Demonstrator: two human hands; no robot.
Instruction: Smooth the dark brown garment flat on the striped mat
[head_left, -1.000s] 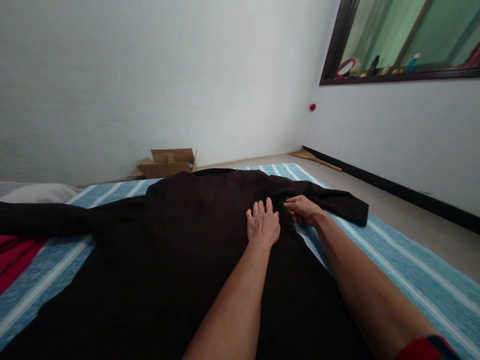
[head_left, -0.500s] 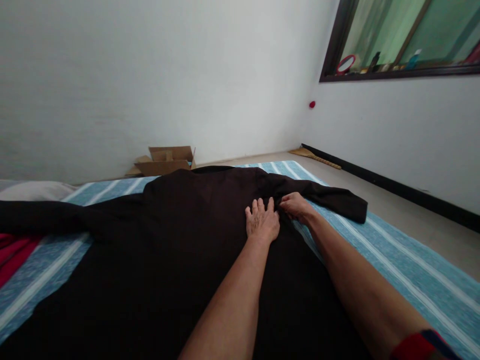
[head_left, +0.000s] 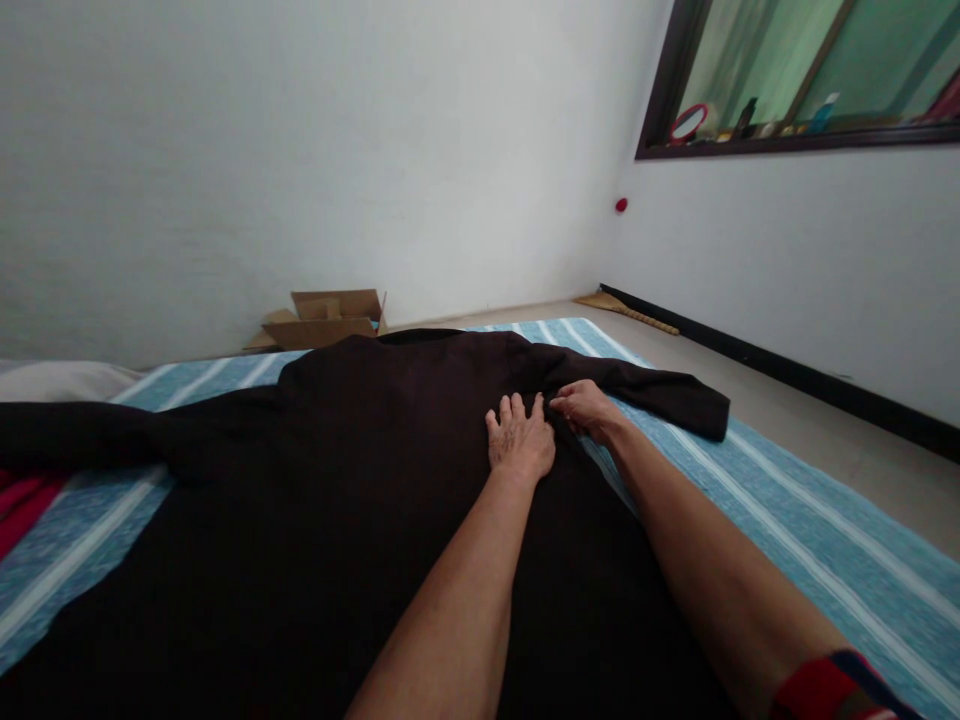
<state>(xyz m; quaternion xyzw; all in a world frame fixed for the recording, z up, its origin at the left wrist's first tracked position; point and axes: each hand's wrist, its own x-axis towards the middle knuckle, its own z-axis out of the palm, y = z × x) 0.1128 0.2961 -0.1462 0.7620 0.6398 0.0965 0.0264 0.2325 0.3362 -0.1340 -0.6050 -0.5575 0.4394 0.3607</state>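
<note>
A dark brown long-sleeved garment lies spread flat on a blue and white striped sheet, its sleeves out to either side. My left hand rests palm down on the cloth near the right armpit, fingers stretched out flat. Right beside it, my right hand has its fingers curled, pinching the fabric where the right sleeve joins the body.
A red cloth lies at the sheet's left edge beside a grey pillow. An open cardboard box stands by the far wall. A broom lies along the right wall's skirting, under a window sill with small items.
Both hands stay on the garment at the same spot near the right sleeve. The view has shifted slightly, and the right hand's fingers have drawn a little closer to the left hand.
</note>
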